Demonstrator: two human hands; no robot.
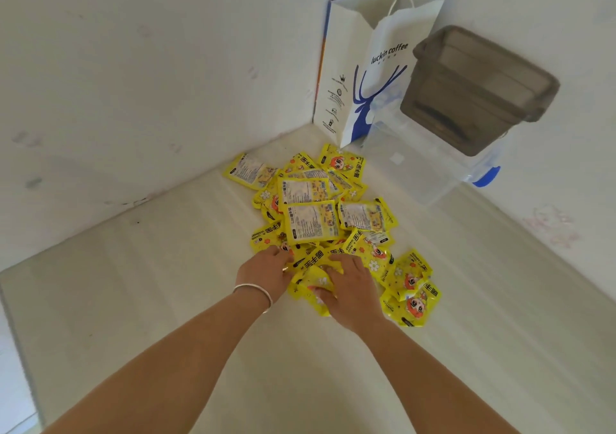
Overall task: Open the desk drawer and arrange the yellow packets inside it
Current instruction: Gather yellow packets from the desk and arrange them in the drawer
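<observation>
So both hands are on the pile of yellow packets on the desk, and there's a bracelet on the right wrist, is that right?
Not quite: the bracelet is on the left wrist, not the right. The head view shows it. The rest holds: the left hand and right hand both rest on the near edge of the pile of yellow packets on the desk.

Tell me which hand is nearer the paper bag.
Right. The right hand lies on the packets almost straight below the paper bag; the left hand sits farther left.

Pale desk [166,300]: packets [311,221], bag [366,66], box [433,163]
</observation>
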